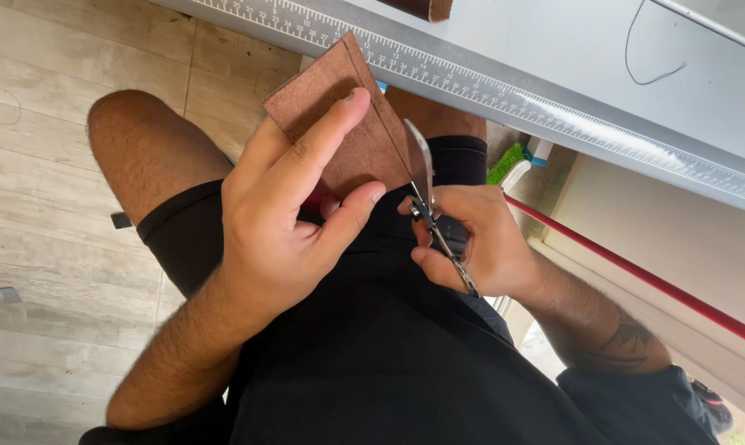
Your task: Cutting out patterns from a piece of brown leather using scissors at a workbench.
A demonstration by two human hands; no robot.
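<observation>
Brown felt-like fabric, one flat piece (339, 115), is held up over the person's lap, its upper corner overlapping the edge of a grey table (570, 49) that carries a printed measuring scale (504, 95). The left hand (282, 222) comes in from the lower left with the forearm angled upward; its index finger lies stretched along the front of the piece, the thumb presses toward it from below, and together they pinch the fabric's lower edge while the other fingers curl behind it. A thin dark line runs down the piece near its right edge.

One pair of metal scissors (426, 198) stands nearly upright just right of the fabric, the blades meeting that right edge beside the line. The right hand (480, 247) enters from the lower right, wrist bent, fingers wrapped around the handles in a tight grip; a dark tattoo shows on the forearm. How far the blades are parted cannot be made out.

Below both hands are black shorts (372, 346) and one bare knee (142, 140) over a pale wood-look floor (43, 206). One loose black thread (648, 58) lies curled on the tabletop. A red strip (636, 276) runs diagonally under the table, and something green (508, 163) shows beside it. No container is in view.
</observation>
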